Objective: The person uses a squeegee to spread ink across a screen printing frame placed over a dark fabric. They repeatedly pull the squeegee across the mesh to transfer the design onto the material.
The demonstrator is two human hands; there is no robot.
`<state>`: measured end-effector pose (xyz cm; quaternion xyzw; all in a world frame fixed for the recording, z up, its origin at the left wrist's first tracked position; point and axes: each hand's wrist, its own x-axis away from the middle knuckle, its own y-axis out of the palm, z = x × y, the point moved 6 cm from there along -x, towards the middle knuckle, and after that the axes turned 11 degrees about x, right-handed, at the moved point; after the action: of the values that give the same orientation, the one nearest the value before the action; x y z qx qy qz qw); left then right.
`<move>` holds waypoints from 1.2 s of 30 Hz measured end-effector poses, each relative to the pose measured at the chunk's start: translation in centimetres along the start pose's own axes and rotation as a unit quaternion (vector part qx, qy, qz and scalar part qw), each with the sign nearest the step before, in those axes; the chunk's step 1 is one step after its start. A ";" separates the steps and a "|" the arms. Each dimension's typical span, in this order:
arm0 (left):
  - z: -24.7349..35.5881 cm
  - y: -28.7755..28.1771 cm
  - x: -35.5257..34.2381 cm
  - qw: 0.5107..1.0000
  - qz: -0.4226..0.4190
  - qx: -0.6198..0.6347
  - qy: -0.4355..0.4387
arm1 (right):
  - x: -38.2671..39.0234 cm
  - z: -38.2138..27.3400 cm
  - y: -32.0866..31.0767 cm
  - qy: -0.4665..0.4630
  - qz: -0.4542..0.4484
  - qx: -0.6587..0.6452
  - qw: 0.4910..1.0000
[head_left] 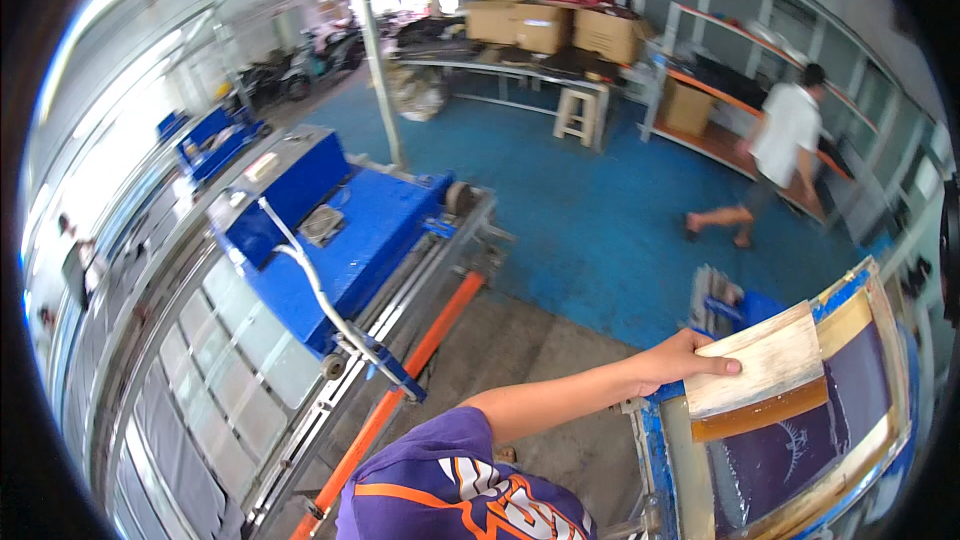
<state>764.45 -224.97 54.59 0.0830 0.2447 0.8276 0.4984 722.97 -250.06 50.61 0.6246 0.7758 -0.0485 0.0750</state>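
Observation:
My left hand [688, 364] reaches to the right and is closed on a squeegee [755, 365], its thumb across the face of the pale wooden handle. An amber-brown blade runs along the squeegee's lower edge. Beneath it is a screen-printing frame [655, 470], wooden with blue tape on its edges and a dark purple mesh. A small pale motif and whitish smears show on the mesh. Whether the blade touches the mesh I cannot tell. My right hand is out of view.
A blue machine carriage [350, 250] sits on metal rails beside an orange rail [400, 395]. At the back, cardboard boxes [540, 25] stand on a table near a stool [576, 115]. A person in a white shirt [785, 135] walks by a shelf [710, 125] at the right.

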 end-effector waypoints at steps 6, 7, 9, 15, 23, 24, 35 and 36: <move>3.4 -14.2 3.2 0.986 0.160 0.000 0.052 | -6.0 5.3 24.1 0.009 -0.177 -0.020 0.984; 3.8 -16.4 3.0 0.980 0.185 -0.003 0.066 | -6.8 5.8 28.1 0.005 -0.199 -0.022 0.980; 4.4 -20.1 2.7 0.971 0.223 -0.026 0.084 | -8.9 7.8 34.8 -0.008 -0.239 -0.031 0.970; 4.8 -33.7 3.1 0.913 0.370 -0.064 0.160 | -16.1 14.7 53.3 -0.125 -0.314 0.002 0.941; 6.4 -45.5 6.2 0.788 0.568 -0.093 0.217 | -13.9 18.7 80.9 0.258 -0.515 -0.301 0.760; 6.8 -45.8 6.1 0.779 0.583 -0.094 0.213 | -12.5 18.4 82.2 0.281 -0.494 -0.308 0.763; 12.8 -54.5 4.6 0.722 0.639 -0.040 0.261 | -11.3 13.6 96.9 0.222 -0.527 -0.272 0.774; 13.7 -56.0 4.1 0.728 0.629 -0.030 0.270 | -11.4 13.0 97.6 0.207 -0.521 -0.270 0.783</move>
<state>811.58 -195.53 38.69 -0.0238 0.2360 0.9460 -0.2211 821.37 -242.21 41.60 0.0746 0.9613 0.2618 0.0419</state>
